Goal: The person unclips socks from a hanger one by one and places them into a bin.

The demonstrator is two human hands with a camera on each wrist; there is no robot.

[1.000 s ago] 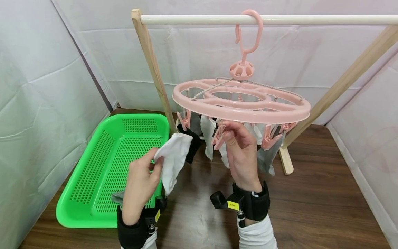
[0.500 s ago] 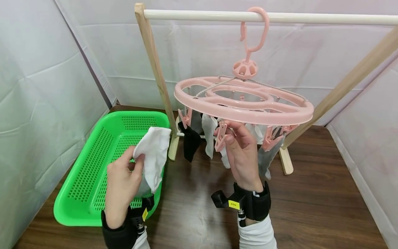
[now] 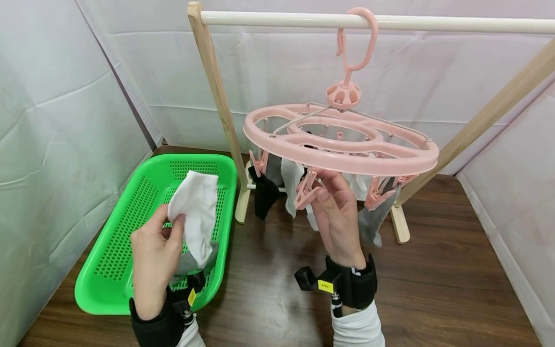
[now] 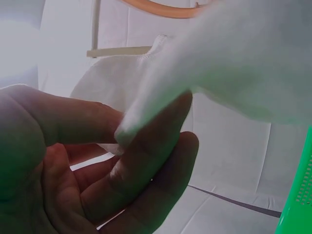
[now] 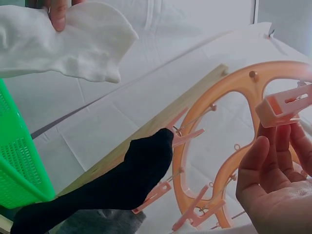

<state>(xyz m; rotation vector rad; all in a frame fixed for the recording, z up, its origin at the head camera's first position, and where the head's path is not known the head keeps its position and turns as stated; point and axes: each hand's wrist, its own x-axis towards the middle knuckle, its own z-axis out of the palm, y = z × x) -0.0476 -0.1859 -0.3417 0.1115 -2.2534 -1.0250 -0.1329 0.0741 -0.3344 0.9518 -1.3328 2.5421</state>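
- Checking left side first. What's there?
- Green perforated plastic basket (image 3: 104, 296), crumpled grey cloth (image 3: 187, 263) lying in it. Left hand (image 3: 158, 246) is over the basket in the head view, thumb and fingers pinching a small white fabric sock (image 3: 197, 212) by one edge. Rest of it dangles.
- How will that sock handle?
- Looks light, limp, thin. Not fragile, probably not slippery. Should flop under its own weight, so hold near an edge, thumb one side, fingers the other. Can't tell which end is the opening.
- Further right?
- Black fabric sock (image 3: 265, 197) hanging under an oval pink plastic hanger (image 3: 342, 163). Right hand (image 3: 340, 217) is under the near rim, thumb and fingers around a pink plastic clip (image 3: 308, 190). Clip's likely stiff and sprung; best held by its legs. White sock and clip are well apart.
- Far right?
- Grey fabric sock (image 3: 373, 224), also hanging.
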